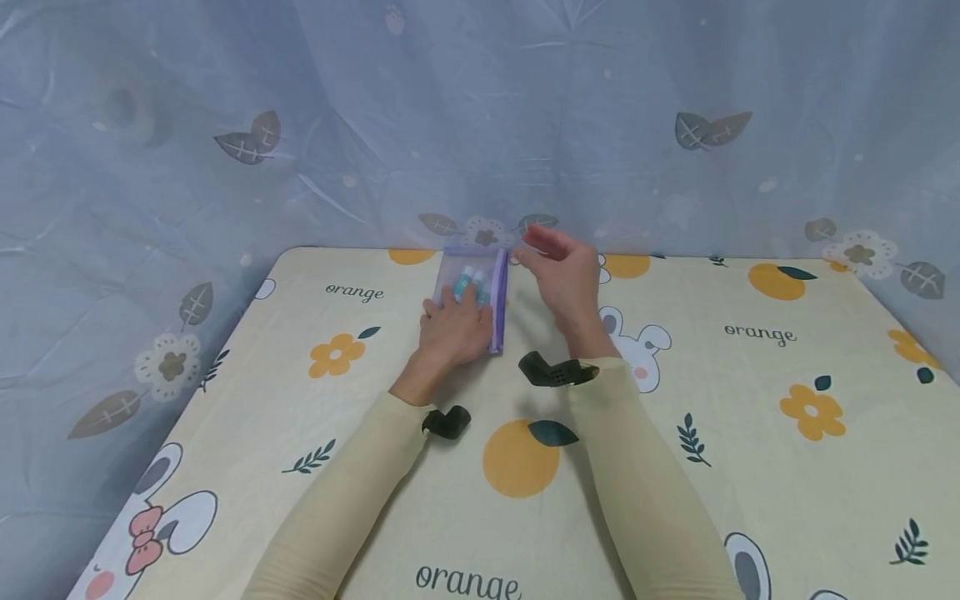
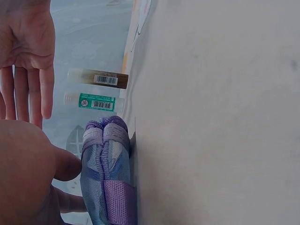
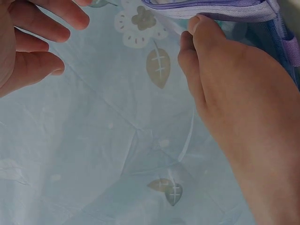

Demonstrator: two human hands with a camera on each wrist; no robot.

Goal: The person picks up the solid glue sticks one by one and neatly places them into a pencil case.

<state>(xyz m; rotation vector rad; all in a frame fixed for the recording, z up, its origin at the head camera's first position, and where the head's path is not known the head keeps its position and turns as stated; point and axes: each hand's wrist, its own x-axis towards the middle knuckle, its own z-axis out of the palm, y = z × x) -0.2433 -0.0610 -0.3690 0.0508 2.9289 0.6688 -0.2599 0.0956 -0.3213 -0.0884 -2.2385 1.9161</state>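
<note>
A see-through mesh pouch point(image 1: 452, 271) with a purple zip point(image 1: 498, 308) lies flat at the far side of the table. Through its mesh show small teal tubes with white ends point(image 1: 463, 282). My left hand point(image 1: 455, 329) rests its fingertips on the pouch, fingers spread and lightly bent. To the pouch's right, my right hand point(image 1: 564, 279) hovers with loose fingers, holding nothing. In the left wrist view, a green-labelled glue stick point(image 2: 96, 101) and a brown-labelled tube point(image 2: 103, 78) stand upright beside the pouch's end; in the head view they are largely hidden near the right hand.
A cream tablecloth point(image 1: 585, 533) printed with oranges, flowers and rabbits covers the table. Right behind its far edge hangs a pale blue patterned curtain point(image 1: 480, 108), which also runs down the left side.
</note>
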